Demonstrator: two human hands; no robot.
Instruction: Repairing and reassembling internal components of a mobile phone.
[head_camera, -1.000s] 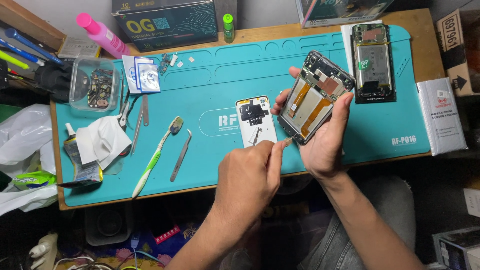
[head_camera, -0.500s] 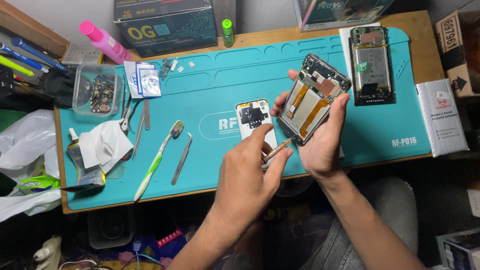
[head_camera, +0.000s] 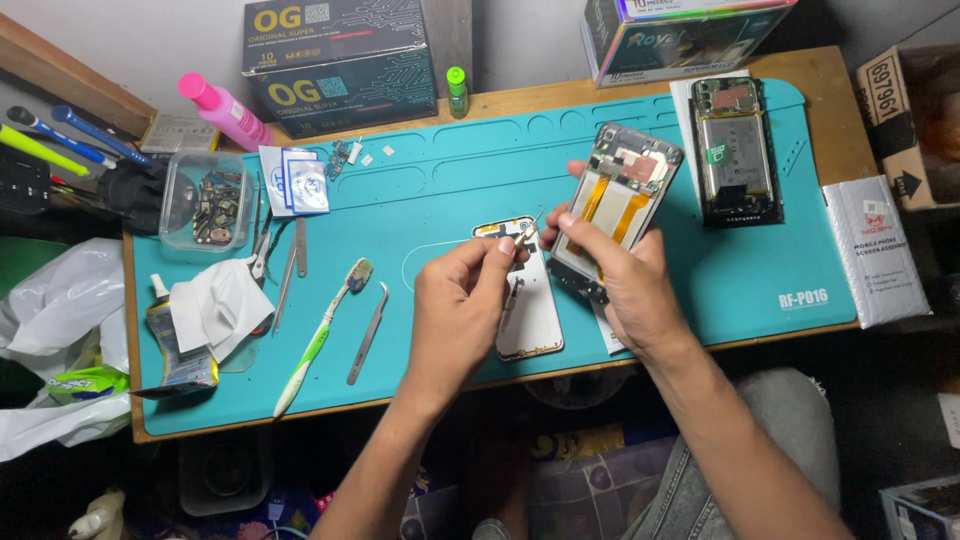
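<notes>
— What did the right hand (head_camera: 625, 285) have?

— An opened phone frame (head_camera: 617, 205) with orange flex strips showing, lifted off the teal mat (head_camera: 450, 180) and tilted. Its fingers (head_camera: 590, 228) were curled over the frame's near edge and the thumb reached round the far side, so the grip was closed on it.

— And the left hand (head_camera: 462, 310)?

— Its fingers (head_camera: 495, 262) were pinched shut on a thin metal tool (head_camera: 527, 228), probably tweezers, with the tip pointing toward the frame's left edge. I could not tell whether the tip touched the frame.

— What lay under the hands?

— A white back cover (head_camera: 530, 320), flat on the mat, partly hidden by the left hand.

— What else was on the worktop (head_camera: 820, 75)?

— A second opened phone (head_camera: 737, 150) with its battery exposed lay to the right of the held frame, well apart from it. Left of the hands were a toothbrush (head_camera: 318, 335) with a green and white handle and a pair of tweezers (head_camera: 367, 335) just beside it. Further left sat a clear tub (head_camera: 205, 200) of small parts, a crumpled white tissue (head_camera: 215, 305) and a pink bottle (head_camera: 225, 110). A small green bottle (head_camera: 457, 92) stood at the back edge.
</notes>
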